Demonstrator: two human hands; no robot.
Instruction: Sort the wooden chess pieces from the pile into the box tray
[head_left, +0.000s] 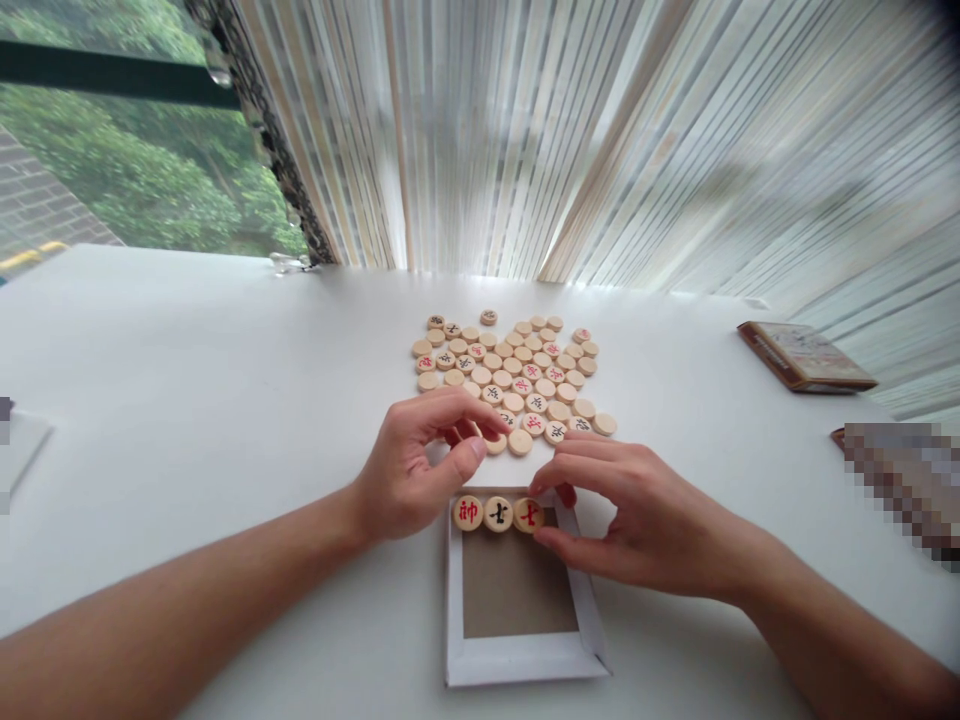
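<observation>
Sitting in a white box (525,655) were three round wooden pieces (498,514), two marked red and one black. The right hand (630,510) pinched the red piece (527,515) at the right end. The left hand (409,460), half open, partly hid the other pieces (522,386) on the white surface (225,400); whether it touched any could not be told. Behind hung a stripy curtain (472,130). Big squares blurred something at the right edge.

Tan pcs (513,366), some red/blk chars (468,513); wht/brn box (525,655)

Head-worn view, looking forward and down, close above white table (225,400)
</observation>
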